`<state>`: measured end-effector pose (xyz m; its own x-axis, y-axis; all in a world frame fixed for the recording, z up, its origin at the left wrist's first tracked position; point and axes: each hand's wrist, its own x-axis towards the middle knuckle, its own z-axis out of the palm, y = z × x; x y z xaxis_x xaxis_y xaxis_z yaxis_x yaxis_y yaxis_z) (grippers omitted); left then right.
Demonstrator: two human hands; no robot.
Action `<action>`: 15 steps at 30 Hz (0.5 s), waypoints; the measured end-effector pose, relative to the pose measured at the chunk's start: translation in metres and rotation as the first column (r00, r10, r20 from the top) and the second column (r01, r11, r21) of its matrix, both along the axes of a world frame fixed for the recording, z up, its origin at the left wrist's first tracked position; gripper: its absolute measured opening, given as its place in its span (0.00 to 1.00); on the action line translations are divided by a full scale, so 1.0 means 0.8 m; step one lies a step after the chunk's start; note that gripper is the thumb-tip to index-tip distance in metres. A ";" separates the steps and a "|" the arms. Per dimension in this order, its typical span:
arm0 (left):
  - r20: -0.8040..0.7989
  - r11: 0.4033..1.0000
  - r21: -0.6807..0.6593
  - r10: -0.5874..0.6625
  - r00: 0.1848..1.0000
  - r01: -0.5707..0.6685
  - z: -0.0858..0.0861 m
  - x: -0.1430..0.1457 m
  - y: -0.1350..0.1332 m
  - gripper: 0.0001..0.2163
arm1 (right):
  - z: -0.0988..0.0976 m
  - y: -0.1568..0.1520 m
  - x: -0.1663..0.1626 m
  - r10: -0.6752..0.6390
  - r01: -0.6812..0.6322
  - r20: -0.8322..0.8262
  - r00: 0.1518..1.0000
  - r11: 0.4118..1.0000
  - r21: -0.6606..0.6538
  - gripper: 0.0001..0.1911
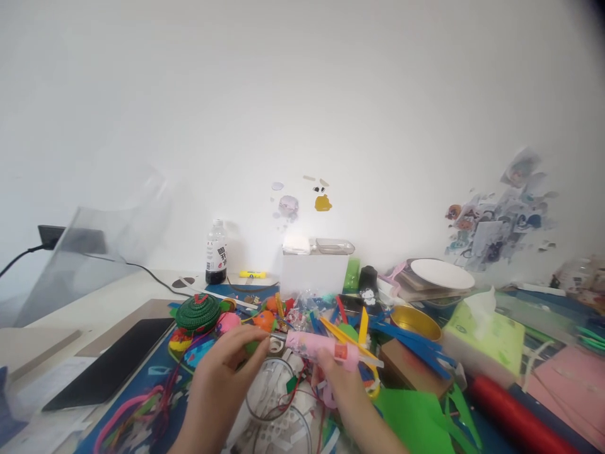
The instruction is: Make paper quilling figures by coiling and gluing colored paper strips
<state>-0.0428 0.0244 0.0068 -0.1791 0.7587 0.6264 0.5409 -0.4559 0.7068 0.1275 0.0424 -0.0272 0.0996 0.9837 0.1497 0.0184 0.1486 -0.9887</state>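
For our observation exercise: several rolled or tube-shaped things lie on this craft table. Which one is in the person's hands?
The pink glue gun, gripped by the right hand with the left hand at its nozzle. The red roll lies untouched at the right.

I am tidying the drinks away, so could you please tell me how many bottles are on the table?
1: a clear bottle with dark liquid stands by the wall, behind the green coiled piece. Clutter may hide others.
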 end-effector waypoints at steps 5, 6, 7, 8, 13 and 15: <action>0.057 0.999 -0.030 -0.015 0.998 0.017 0.001 0.002 0.000 0.07 | -0.003 0.001 0.001 0.024 -0.026 -0.068 0.997 0.999 -0.029 0.29; 0.066 0.999 -0.038 -0.019 0.998 0.022 0.002 0.002 0.000 0.07 | -0.004 0.001 0.002 0.029 -0.031 -0.073 0.997 0.999 -0.024 0.29; 0.074 0.999 -0.048 -0.021 0.997 0.024 0.002 0.003 0.000 0.07 | -0.004 0.001 0.002 0.034 -0.035 -0.075 0.997 0.999 -0.020 0.29; 0.081 0.998 -0.056 -0.018 0.997 0.023 0.003 0.003 0.000 0.08 | -0.005 0.001 0.002 0.038 -0.039 -0.073 0.997 0.999 -0.018 0.29; 0.113 0.996 -0.084 -0.024 0.993 0.033 0.001 0.003 0.001 0.08 | -0.006 0.002 0.002 0.026 -0.027 -0.042 0.999 0.999 -0.026 0.29; 0.121 0.995 -0.089 -0.039 0.992 0.050 0.000 0.003 0.001 0.08 | -0.006 0.002 0.001 0.012 -0.013 -0.025 1.000 1.000 -0.021 0.29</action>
<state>-0.0407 0.0253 0.0070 -0.2128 0.8210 0.5298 0.4308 -0.4079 0.8050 0.1286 0.0441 -0.0322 0.0908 0.9878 0.1266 -0.0083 0.1279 -0.9918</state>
